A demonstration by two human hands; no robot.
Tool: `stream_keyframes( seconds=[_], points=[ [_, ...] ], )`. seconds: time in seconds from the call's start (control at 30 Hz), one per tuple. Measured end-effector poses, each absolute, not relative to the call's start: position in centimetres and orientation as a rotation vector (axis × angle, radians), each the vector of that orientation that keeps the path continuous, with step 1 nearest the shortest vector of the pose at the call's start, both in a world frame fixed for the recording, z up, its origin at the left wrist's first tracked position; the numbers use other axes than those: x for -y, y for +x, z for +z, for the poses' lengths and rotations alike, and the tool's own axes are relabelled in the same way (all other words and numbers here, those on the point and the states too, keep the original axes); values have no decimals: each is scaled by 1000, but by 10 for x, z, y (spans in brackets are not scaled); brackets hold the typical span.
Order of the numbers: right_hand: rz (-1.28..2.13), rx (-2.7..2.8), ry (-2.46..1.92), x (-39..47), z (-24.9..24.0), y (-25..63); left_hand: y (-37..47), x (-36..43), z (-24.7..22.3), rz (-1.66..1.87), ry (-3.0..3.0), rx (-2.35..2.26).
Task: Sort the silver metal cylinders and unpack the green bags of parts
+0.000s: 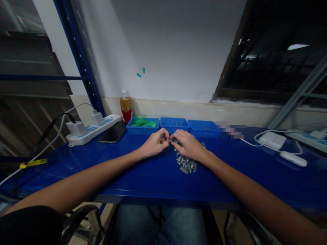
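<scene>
My left hand (156, 143) and my right hand (187, 143) meet over the middle of the blue table, fingertips pinched close together. Between them is a tiny piece, too small to make out, at the tips of both thumbs and forefingers. Under and in front of my right palm lies a pile of small grey metal cylinders (187, 164), partly hidden by that hand. Just beyond the hands stand three blue bins in a row: the left bin (143, 130) holds green strips, while the middle bin (174, 123) and right bin (203, 126) show few contents.
A drink bottle (126, 106) stands behind a dark phone (113, 132) at the left. White power strips (94, 130) with plugs and cables lie on both sides. A white adapter (272, 140) and a white oblong device (293, 158) sit at the right. A wall closes the back.
</scene>
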State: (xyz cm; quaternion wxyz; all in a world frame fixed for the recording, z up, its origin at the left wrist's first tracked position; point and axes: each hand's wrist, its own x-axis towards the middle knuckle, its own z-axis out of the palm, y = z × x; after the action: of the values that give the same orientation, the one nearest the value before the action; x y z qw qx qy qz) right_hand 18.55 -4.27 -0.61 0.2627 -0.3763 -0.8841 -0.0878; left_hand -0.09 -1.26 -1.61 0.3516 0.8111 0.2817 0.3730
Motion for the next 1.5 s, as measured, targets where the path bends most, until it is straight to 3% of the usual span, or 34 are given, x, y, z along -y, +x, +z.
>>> stream_keyframes(
  seconds=[0.47,1.17,1.5],
  points=[
    [-231,2353,-1096,44,-5,184,-5,18,-14,908,2611,-864],
    [-239,2353,-898,50,5,184,-6,19,-12,778,2549,-871],
    [-503,1834,-1526,-4,-1,274,-4,18,-13,503,2894,-626]
  ],
)
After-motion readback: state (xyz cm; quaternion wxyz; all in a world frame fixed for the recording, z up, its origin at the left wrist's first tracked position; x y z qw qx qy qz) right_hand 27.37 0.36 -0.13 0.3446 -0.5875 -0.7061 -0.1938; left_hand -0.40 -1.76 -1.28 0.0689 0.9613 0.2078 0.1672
